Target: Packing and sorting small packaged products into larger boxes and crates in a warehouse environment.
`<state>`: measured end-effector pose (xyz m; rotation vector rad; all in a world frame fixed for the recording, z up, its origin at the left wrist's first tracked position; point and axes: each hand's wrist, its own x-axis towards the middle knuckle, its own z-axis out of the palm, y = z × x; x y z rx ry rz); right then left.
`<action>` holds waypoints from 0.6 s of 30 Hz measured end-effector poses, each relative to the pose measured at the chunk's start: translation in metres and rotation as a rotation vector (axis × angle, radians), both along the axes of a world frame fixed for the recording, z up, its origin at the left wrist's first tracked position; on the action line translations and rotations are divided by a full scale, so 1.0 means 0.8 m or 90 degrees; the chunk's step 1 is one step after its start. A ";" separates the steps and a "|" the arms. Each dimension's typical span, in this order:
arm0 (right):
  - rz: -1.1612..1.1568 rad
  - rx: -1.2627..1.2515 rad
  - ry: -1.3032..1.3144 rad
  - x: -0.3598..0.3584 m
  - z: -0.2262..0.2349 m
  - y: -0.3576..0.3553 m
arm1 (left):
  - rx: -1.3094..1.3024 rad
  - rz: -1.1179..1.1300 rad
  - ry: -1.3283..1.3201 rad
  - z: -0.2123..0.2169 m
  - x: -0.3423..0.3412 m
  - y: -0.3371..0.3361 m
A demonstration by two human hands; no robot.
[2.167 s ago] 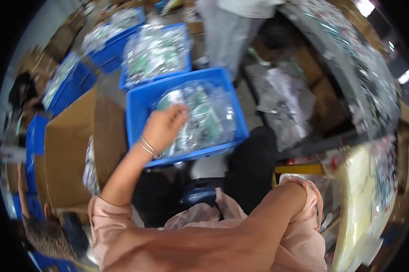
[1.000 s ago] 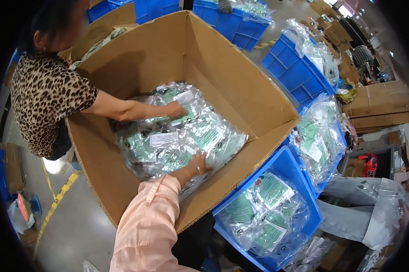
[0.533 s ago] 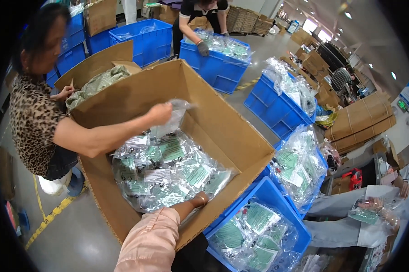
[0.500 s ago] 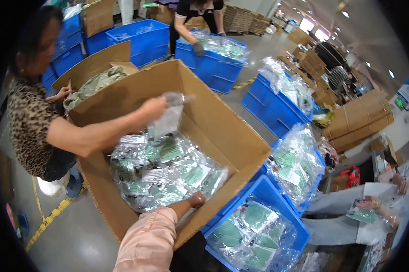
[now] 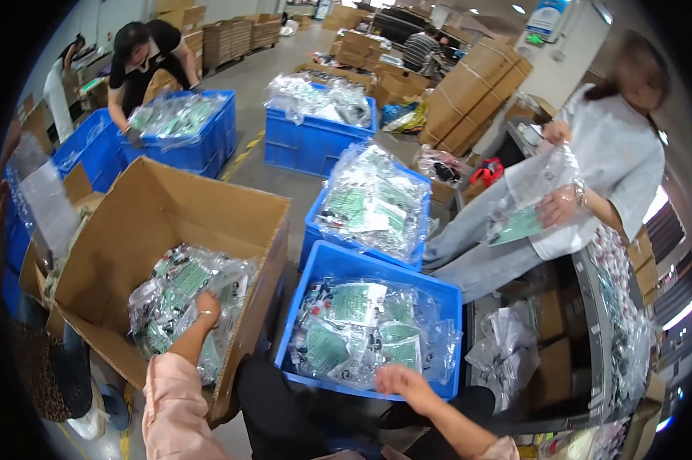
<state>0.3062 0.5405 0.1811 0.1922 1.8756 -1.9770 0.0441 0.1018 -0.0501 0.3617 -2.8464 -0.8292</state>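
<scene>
My left hand (image 5: 207,305) reaches into the large cardboard box (image 5: 169,195) and touches the clear plastic bags (image 5: 183,277) heaped inside. Its fingertips are partly hidden, so I cannot tell whether it grips a bag. My right hand (image 5: 401,383) hovers at the near rim of a blue plastic crate (image 5: 452,326). Its fingers are loosely bent, a little blurred, and I see nothing held in them. Inside that crate lie several clear bags with green printed cards (image 5: 355,303) and small dark and red parts.
A second blue crate (image 5: 311,230), heaped with bags, stands behind mine; another (image 5: 285,146) is farther back. At right, a person (image 5: 614,146) holds a clear bag (image 5: 519,203) beside a workbench (image 5: 603,330). A person (image 5: 143,65) bends over a crate (image 5: 208,149) at far left.
The view has swung right, bringing the crate before me and my right hand into sight. My left hand stays in the box. The person at left has lifted a bag out of the box.
</scene>
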 end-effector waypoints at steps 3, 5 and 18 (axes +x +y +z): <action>-0.086 0.012 0.025 -0.079 0.003 0.012 | -0.046 0.006 -0.008 0.053 0.021 -0.024; -0.107 0.036 0.024 -0.132 0.004 0.030 | -0.095 -0.052 -0.008 0.083 0.034 -0.032; -0.091 0.118 -0.077 -0.242 0.000 0.048 | -0.188 -0.104 0.170 0.253 0.079 -0.035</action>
